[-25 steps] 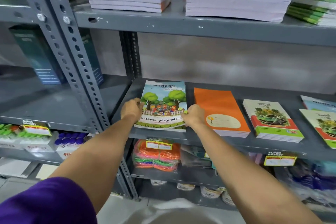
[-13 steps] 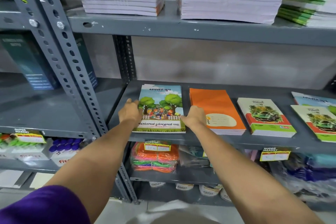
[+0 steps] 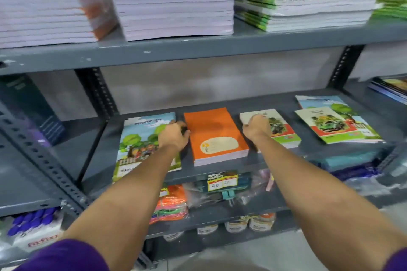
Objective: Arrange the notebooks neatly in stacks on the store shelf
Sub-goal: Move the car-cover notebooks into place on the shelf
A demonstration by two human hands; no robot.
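Observation:
On the middle grey shelf (image 3: 222,175) lie four notebook stacks side by side. The tree-cover stack (image 3: 141,141) is at the left, then the orange stack (image 3: 214,136), the car-cover stack (image 3: 284,130), and a loosely fanned pile (image 3: 337,125) at the right. My left hand (image 3: 174,136) reaches over the tree-cover stack, its fingers curled against the orange stack's left edge. My right hand (image 3: 256,127) sits just right of the orange stack, fingers curled over the car-cover stack's far left corner. Whether it grips anything is unclear.
The upper shelf (image 3: 198,47) carries tall white-edged notebook stacks (image 3: 171,4) and a lower green-spined pile (image 3: 308,11). A perforated upright (image 3: 44,160) stands at the left. Below hang a price tag (image 3: 222,181) and bagged goods (image 3: 171,204); jars (image 3: 248,223) stand lower down.
Both hands left the tree-cover stack and moved right: the left now touches the orange stack's left edge, the right sits by its right side. The view swung right.

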